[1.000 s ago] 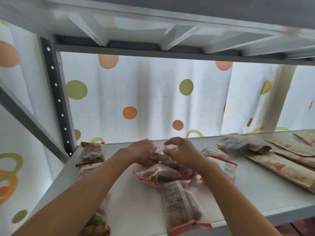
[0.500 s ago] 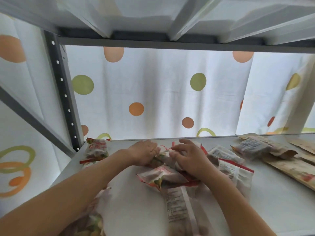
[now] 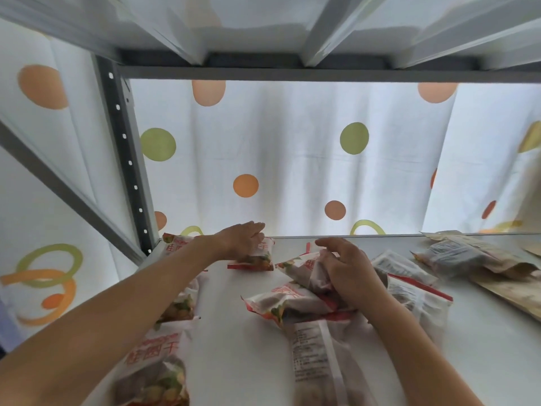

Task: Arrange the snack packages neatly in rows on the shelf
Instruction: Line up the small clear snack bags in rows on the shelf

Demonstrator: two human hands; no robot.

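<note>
Several white snack packages with red print lie on the white shelf (image 3: pixel 240 341). My left hand (image 3: pixel 241 240) lies flat with straight fingers on a package (image 3: pixel 259 257) near the shelf's back edge, left of centre. My right hand (image 3: pixel 348 271) has curled fingers gripping another package (image 3: pixel 304 269) on the loose heap (image 3: pixel 289 303) in the middle. A column of packages runs down the left side: one at the back corner (image 3: pixel 175 244), one in the middle (image 3: pixel 178 309), one at the front (image 3: pixel 155 370).
Brown paper pouches (image 3: pixel 509 288) and a clear package (image 3: pixel 456 256) lie at the right. Another package lies face down at the front (image 3: pixel 316 358). A grey perforated upright (image 3: pixel 126 159) stands at the back left. The upper shelf (image 3: pixel 292 33) hangs low overhead; a dotted curtain (image 3: pixel 292 159) is behind.
My left hand has moved left and back from the heap with one package, setting it down near the back edge. My right hand stays on the heap. The camera has moved closer.
</note>
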